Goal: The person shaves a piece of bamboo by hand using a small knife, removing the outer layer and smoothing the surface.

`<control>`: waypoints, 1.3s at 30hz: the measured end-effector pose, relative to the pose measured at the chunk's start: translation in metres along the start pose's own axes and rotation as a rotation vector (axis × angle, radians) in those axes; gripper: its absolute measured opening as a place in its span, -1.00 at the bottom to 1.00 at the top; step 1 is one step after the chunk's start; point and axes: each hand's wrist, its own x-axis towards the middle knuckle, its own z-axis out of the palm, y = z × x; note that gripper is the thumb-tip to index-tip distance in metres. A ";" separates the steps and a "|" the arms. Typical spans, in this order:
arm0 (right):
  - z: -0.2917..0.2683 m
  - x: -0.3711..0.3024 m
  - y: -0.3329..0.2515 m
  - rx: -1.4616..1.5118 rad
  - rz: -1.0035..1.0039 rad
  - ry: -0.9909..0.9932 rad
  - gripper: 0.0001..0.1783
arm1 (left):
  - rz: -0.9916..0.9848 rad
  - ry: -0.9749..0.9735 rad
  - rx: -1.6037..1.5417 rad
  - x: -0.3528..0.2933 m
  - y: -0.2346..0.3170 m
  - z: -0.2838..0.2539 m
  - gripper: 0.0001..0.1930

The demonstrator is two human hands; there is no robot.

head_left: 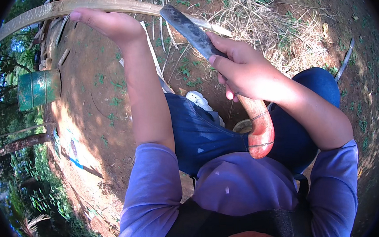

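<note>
**Blade on a bamboo strip, outdoors**

While the person sits on bare reddish ground (98, 94), a green metal drum (39, 88) stands at the far left beside trees and undergrowth. A long, pale bamboo strip (56, 9) arches across the top of the view, from the upper left toward the middle. The left hand (108, 22) holds this strip from below, its fingers (76, 15) curled closed around it and the forearm stretched straight up from a purple sleeve. Just right of that hand, the dark blade of a large knife (189, 29) lies against the strip, its tip touching the strip's edge. The right hand (246, 71) grips the knife where blade meets handle, fingers wrapped closed about it; the reddish wooden handle (259, 128) curves down over the person's blue trousers. Dry grass (276, 27) lies scattered on the ground at the upper right, behind the right hand.
</note>
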 end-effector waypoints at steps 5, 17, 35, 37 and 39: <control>0.003 -0.005 -0.020 -0.020 -0.012 -0.012 -0.29 | 0.056 -0.009 -0.075 0.004 -0.009 0.003 -0.08; -0.040 -0.004 -0.004 0.009 0.070 0.073 -0.31 | 0.036 0.000 -0.149 0.010 -0.006 0.000 0.02; -0.012 -0.005 -0.001 -0.055 0.090 0.025 -0.32 | 0.145 0.049 -0.165 0.009 -0.016 0.008 -0.22; -0.010 -0.007 -0.006 -0.044 0.077 0.010 -0.31 | 0.159 0.130 -0.270 0.012 -0.033 0.000 -0.28; -0.009 -0.008 -0.007 -0.019 0.038 -0.004 -0.32 | 0.135 0.162 -0.352 0.015 -0.061 -0.021 -0.21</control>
